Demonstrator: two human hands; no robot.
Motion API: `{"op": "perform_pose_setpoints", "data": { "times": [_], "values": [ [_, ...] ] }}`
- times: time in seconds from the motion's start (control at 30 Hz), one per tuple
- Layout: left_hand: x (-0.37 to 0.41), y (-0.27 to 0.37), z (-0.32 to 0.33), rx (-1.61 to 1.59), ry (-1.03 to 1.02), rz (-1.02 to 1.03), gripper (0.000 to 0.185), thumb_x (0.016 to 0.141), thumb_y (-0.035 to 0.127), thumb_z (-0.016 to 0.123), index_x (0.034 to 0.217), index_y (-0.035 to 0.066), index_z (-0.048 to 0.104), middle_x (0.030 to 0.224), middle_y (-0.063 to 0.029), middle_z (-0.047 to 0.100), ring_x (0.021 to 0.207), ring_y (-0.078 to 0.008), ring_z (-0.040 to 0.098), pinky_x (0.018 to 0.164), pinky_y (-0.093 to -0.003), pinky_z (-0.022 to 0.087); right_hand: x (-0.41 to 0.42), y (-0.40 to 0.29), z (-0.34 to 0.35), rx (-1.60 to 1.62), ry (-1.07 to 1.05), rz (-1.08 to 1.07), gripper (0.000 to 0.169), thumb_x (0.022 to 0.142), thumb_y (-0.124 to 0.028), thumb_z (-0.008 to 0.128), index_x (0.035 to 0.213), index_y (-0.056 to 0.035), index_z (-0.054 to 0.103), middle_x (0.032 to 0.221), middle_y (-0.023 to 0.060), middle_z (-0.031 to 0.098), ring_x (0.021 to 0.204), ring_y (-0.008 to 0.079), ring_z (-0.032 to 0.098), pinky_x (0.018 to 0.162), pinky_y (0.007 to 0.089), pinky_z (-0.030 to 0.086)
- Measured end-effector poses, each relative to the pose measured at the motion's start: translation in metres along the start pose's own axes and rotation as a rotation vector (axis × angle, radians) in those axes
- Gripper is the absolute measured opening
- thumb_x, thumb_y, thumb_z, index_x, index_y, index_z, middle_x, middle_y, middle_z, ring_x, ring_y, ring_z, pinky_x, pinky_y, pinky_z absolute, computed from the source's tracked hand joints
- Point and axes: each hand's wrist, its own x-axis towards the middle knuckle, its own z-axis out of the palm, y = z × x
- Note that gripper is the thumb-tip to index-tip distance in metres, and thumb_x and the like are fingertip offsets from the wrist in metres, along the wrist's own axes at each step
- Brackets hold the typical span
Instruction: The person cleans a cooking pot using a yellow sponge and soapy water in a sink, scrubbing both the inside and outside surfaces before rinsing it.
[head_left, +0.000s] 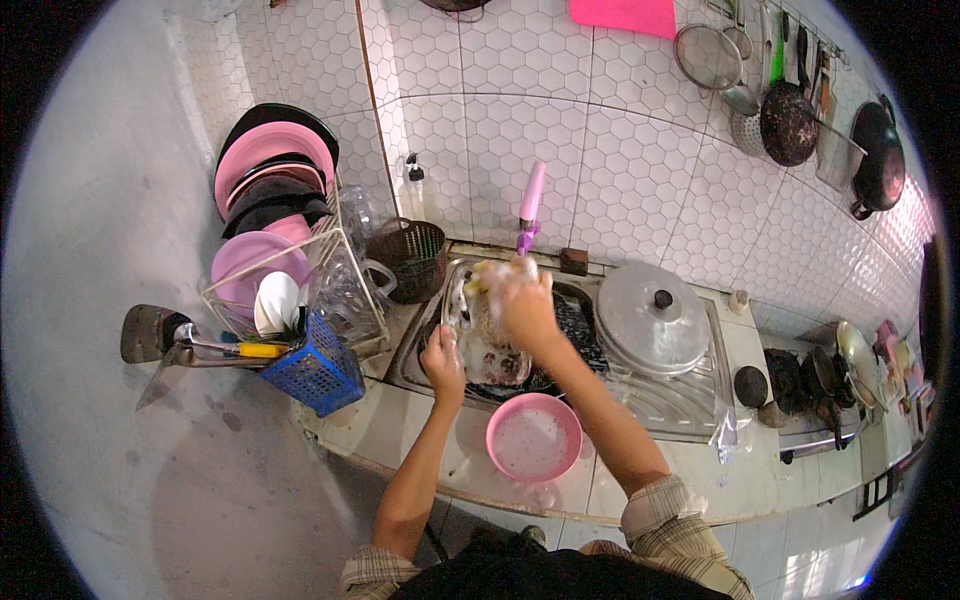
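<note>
Over the metal sink (405, 367), my left hand (444, 360) grips the left edge of a soapy rectangular metal tray (487, 356). My right hand (525, 304) is closed around a sudsy, yellowish scrubber, blurred, against the tray's upper part; its exact kind is hidden by foam and fingers. Dark, wet surfaces show in the basin beneath the tray. A pink basin (534, 437) of foamy water stands on the counter just in front of the sink. Behind my right hand is a tap with a pink sleeve (532, 196).
A large lidded aluminium pot (654, 319) stands on the drainboard at right. On the left are a dish rack (346, 262) with plates and glasses, a blue utensil basket (319, 367) with a protruding knife, and a brown plastic basket (409, 262). Pans hang on the right wall.
</note>
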Motion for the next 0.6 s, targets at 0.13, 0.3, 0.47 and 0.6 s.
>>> {"op": "perform_pose_setpoints", "data": {
  "times": [0.13, 0.3, 0.47, 0.6],
  "values": [
    [0.000, 0.013, -0.001, 0.056, -0.020, 0.060, 0.029, 0.087, 0.019, 0.042, 0.068, -0.002, 0.046, 0.051, -0.0130, 0.034, 0.045, -0.0196, 0.031, 0.044, -0.0334, 0.029, 0.027, 0.035, -0.003, 0.229, -0.403, 0.387, 0.032, 0.080, -0.032, 0.044, 0.105, -0.0144, 0.053, 0.092, 0.0094, 0.058, 0.093, 0.0296, 0.048, 0.072, 0.0487, 0.038],
    [0.002, -0.003, -0.005, 0.083, -0.097, -0.031, 0.029, 0.088, 0.023, 0.042, 0.075, -0.002, 0.050, 0.058, -0.0032, 0.039, 0.055, -0.0127, 0.035, 0.051, -0.0275, 0.032, -0.011, -0.021, -0.009, -0.216, -0.059, 0.158, 0.030, 0.077, -0.029, 0.050, 0.099, -0.0088, 0.052, 0.092, 0.0109, 0.055, 0.090, 0.0284, 0.047, 0.070, 0.0448, 0.038],
    [0.001, -0.021, -0.009, 0.041, -0.169, -0.061, 0.029, 0.088, 0.023, 0.043, 0.071, 0.000, 0.049, 0.060, 0.0005, 0.040, 0.056, -0.0085, 0.033, 0.051, -0.0245, 0.032, -0.014, -0.005, -0.003, -0.074, -0.096, -0.040, 0.020, 0.071, -0.022, 0.054, 0.085, -0.0077, 0.054, 0.071, 0.0090, 0.057, 0.066, 0.0236, 0.056, 0.054, 0.0346, 0.045],
    [0.010, -0.015, -0.010, -0.003, -0.130, 0.061, 0.029, 0.086, 0.022, 0.046, 0.066, 0.000, 0.045, 0.051, -0.0074, 0.032, 0.048, -0.0133, 0.029, 0.045, -0.0288, 0.029, 0.003, 0.032, 0.002, 0.227, -0.135, -0.112, 0.020, 0.073, -0.019, 0.052, 0.089, -0.0075, 0.056, 0.072, 0.0153, 0.058, 0.067, 0.0280, 0.058, 0.059, 0.0355, 0.046]
  ]
}}
